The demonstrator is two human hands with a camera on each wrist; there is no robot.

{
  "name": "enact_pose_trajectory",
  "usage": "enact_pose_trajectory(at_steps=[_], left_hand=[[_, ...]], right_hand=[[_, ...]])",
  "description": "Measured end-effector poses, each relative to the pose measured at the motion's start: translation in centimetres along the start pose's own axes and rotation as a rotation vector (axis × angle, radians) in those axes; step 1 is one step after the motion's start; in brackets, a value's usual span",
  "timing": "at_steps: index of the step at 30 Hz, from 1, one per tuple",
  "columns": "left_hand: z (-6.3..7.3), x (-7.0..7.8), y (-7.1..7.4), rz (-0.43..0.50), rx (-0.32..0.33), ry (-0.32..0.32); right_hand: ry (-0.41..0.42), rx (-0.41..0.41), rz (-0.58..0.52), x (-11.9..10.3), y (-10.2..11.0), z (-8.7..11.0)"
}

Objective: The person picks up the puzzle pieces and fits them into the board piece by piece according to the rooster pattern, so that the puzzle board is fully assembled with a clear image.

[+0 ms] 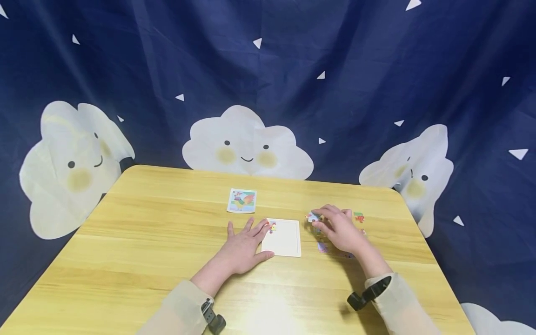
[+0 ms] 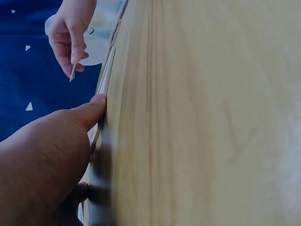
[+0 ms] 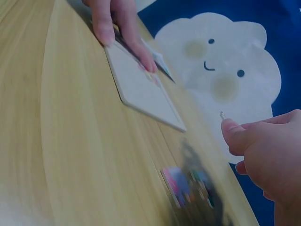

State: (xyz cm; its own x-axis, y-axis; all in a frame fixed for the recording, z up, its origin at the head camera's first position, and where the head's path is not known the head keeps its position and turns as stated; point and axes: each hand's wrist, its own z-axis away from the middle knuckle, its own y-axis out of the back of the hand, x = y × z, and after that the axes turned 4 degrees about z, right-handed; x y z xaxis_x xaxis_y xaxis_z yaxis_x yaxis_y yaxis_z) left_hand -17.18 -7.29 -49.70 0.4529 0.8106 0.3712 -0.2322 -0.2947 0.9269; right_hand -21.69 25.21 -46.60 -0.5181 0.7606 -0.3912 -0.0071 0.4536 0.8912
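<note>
A square white puzzle board point(image 1: 284, 241) lies on the table, with one colourful puzzle piece point(image 1: 273, 226) in its far left corner. My left hand point(image 1: 243, 250) is spread over the board's left side, fingertips by that piece and thumb at the near edge. To the right of the board, my right hand point(image 1: 342, 232) pinches another puzzle piece point(image 1: 311, 217) between thumb and fingers. In the left wrist view this piece point(image 2: 72, 73) shows edge-on, held above the table. Several loose pieces lie under and around the right hand, partly hidden by it, among them a purple one point(image 1: 322, 247).
A printed picture card point(image 1: 242, 201) with a colourful bird-like figure lies behind the board, to its left. A red and green piece point(image 1: 359, 217) lies right of my right hand. Beyond the wooden table point(image 1: 167, 204) hangs a dark blue curtain point(image 1: 226, 60) with white clouds.
</note>
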Motion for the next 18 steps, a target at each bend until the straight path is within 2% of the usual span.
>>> enact_pose_trajectory(at_steps=[11, 18], left_hand=[[0.0, -0.1, -0.1, -0.001, 0.001, -0.002], [0.0, -0.1, -0.2, -0.009, 0.002, 0.006]], right_hand=[[0.016, -0.031, -0.05, -1.5, -1.8, -0.8], [0.041, -0.016, -0.046, -2.2, -3.0, -1.1]])
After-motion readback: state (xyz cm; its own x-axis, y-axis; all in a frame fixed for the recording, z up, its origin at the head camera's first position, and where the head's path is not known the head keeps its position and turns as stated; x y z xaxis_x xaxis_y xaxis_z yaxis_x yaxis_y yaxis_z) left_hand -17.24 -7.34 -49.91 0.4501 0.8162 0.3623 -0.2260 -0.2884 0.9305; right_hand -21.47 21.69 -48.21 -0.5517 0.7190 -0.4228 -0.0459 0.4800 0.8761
